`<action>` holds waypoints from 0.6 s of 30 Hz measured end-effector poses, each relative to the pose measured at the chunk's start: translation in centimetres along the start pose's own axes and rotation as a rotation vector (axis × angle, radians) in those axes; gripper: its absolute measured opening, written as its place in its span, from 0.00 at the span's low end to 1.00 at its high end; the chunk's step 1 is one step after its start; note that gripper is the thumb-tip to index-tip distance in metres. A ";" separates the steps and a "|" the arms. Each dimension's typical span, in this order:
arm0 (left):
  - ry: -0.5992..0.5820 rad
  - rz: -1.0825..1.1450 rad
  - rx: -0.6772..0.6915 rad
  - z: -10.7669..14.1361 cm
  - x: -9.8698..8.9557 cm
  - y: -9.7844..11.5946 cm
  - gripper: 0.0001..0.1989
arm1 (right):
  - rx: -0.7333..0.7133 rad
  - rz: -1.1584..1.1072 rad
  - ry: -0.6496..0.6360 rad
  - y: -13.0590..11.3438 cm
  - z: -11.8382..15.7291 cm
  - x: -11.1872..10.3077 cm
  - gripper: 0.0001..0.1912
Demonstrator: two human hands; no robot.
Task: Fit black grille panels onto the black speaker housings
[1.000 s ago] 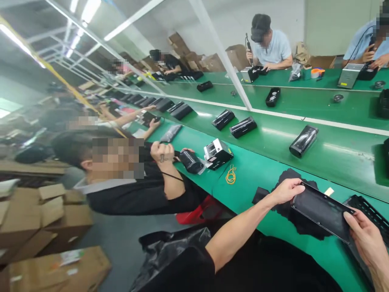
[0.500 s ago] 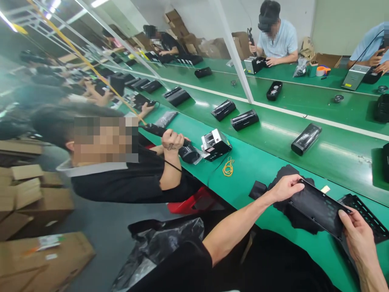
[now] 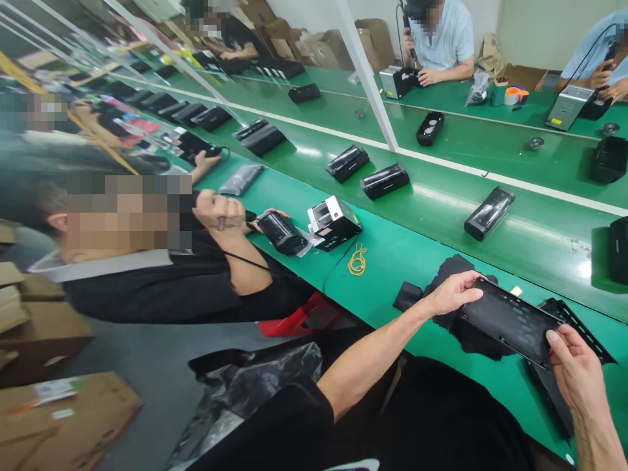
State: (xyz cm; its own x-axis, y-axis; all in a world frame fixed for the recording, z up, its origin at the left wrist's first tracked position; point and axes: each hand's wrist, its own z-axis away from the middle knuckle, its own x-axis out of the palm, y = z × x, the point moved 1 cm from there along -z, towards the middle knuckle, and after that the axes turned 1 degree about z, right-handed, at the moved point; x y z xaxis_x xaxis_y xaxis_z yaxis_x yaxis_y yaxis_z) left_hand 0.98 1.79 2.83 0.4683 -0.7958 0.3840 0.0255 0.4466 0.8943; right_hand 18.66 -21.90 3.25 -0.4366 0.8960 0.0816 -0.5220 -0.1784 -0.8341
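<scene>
Both my hands hold a black rectangular grille panel (image 3: 515, 319) with a thin raised rim and small clips along its edges. My left hand (image 3: 457, 294) pinches its left end, thumb on top. At its right end, my right hand (image 3: 574, 356) grips the corner with thumb and fingers. Green shows faintly through the panel's middle. Beneath it lies a stack of thin black sheets (image 3: 483, 343), partly covered. A slotted black frame (image 3: 589, 333) rests behind my right hand. Another black panel (image 3: 547, 396) lies below the held one, partly hidden.
Left of me a co-worker (image 3: 161, 281) holds a black housing (image 3: 282, 232) beside a white-and-black box (image 3: 335, 219). A yellow cord (image 3: 358, 260) lies on the green table. Several black housings, one here (image 3: 489, 212), sit on the green belt. Cartons (image 3: 73, 418) stand on the floor.
My view has turned slightly, shifting the scene left and up. The panel stays in both hands, tilted a little differently. The co-worker's raised hand has moved away from the black housing.
</scene>
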 end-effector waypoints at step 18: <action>0.061 0.086 -0.014 0.0 0.0 -0.3 0.31 | 0.066 0.072 -0.127 -0.9 0.4 0.3 0.35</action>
State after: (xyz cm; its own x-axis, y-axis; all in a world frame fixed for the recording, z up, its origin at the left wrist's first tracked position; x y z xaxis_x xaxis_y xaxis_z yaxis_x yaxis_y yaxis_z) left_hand 0.98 1.62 2.56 0.5221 -0.7279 0.4445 -0.0049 0.5186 0.8550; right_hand 18.76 -21.64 4.26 -0.5614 0.8221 0.0947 -0.5311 -0.2702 -0.8031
